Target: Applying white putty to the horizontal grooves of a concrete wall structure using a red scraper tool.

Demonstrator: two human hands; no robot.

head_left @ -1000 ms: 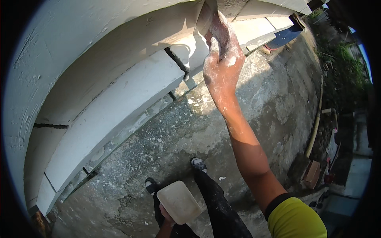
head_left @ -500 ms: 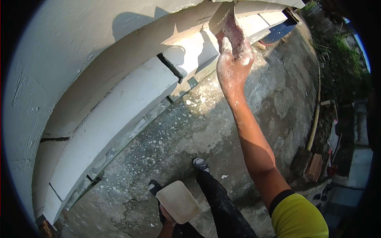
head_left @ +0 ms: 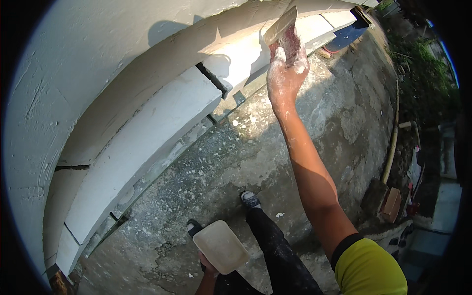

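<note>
Stretched out ahead, my right hand (head_left: 287,73), white with dried plaster, grips the worn red handle of a wide putty knife (head_left: 281,25). Its pale, wide blade points up beside the white wall (head_left: 64,64); I cannot tell whether it touches. Low down, my left hand (head_left: 208,265) is closed on the edge of a pale rectangular tray (head_left: 221,247) with rounded corners. The tray hides most of those fingers. Just below the putty knife runs a ledge of white blocks (head_left: 147,132) with dark gaps between them.
My sandalled feet stand on a stained concrete floor (head_left: 236,167) spattered with white. A blue container (head_left: 348,38) sits by the far end of the ledge. Along the right lie a long pipe (head_left: 391,152), a brick-like block (head_left: 391,204) and green plants (head_left: 425,61).
My right hand has drawn slightly back and left, and the putty knife's blade has tilted and dropped a little. The left hand and tray have barely moved.
</note>
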